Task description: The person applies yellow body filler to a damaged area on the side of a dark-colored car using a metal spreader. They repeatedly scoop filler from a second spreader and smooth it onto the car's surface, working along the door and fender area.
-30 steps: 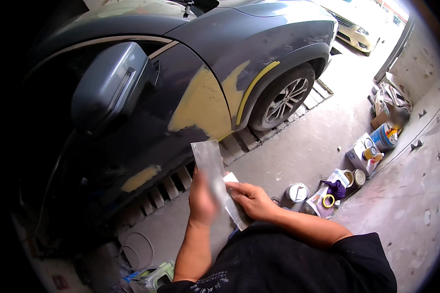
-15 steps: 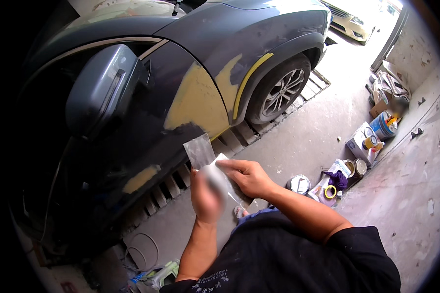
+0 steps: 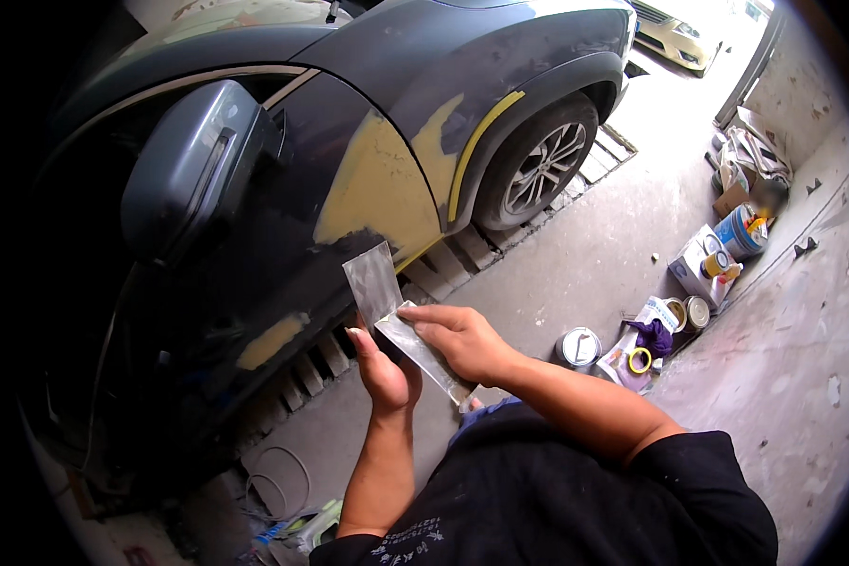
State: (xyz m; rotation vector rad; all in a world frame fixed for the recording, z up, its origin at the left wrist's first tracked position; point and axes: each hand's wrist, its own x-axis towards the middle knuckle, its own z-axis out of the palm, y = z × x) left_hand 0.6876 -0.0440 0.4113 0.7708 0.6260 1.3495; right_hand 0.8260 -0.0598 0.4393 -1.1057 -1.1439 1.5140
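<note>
In front of me, my two hands handle a dusty grey sheet that looks like sandpaper, bent so one flap stands up at the far left. Its other part runs as a narrow flat strip toward my body. My right hand lies over the strip, fingers closed and pressed on its upper edge by the bend. Beneath and to the left, my left hand holds it from below; the thumb points up and the other fingers are mostly hidden. Beyond stands a dark grey car door with a sanded yellow filler patch.
A wing mirror juts out at left, and a front wheel stands beyond. On the right are a paint can, a yellow tape roll, a purple cloth and a blue bucket. A hose lies at lower left.
The sheet and my right hand have shifted slightly left, and the strip's grey face shows more. My left hand, blurred before, has dropped lower with its thumb off the sheet.
</note>
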